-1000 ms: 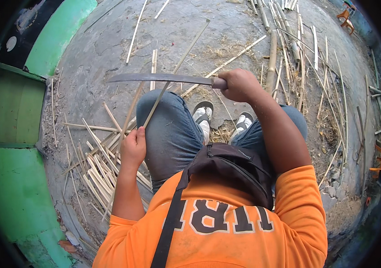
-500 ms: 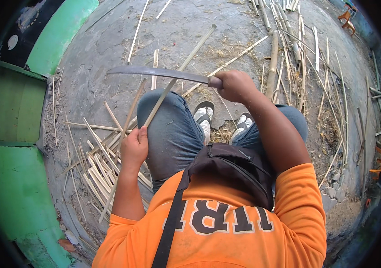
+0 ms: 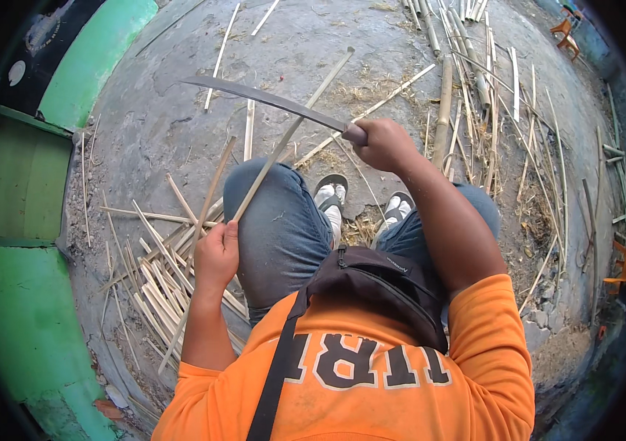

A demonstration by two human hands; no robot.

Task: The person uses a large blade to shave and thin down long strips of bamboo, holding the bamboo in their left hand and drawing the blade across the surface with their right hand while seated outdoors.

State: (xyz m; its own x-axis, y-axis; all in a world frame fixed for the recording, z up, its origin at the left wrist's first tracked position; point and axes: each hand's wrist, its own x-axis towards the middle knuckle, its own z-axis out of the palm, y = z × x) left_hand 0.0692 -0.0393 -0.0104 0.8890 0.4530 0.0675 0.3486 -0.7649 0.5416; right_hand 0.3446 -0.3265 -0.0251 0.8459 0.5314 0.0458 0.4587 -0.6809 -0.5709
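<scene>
A long bamboo strip (image 3: 291, 136) slants up and away to the right from my left hand (image 3: 217, 253), which is closed around its near end beside my left knee. Another thin strip (image 3: 214, 184) passes by the same hand; whether I grip it too I cannot tell. My right hand (image 3: 385, 145) is closed on the handle of a machete (image 3: 269, 101). Its long, slightly curved blade points left and crosses the strip at about mid-length; contact between them cannot be made out. Under my left forearm lies a pile of split bamboo strips (image 3: 159, 290).
Bamboo poles (image 3: 443, 110) and loose strips lie on the concrete ground (image 3: 173, 88) at the far right. Green panels (image 3: 19, 316) stand along the left. Small orange chairs (image 3: 624, 262) are at the right edge. A black waist bag (image 3: 379, 287) rests on my lap.
The machete's tip has swung farther away from me, so the blade tilts more. My left hand with the strip has shifted slightly left and nearer.
</scene>
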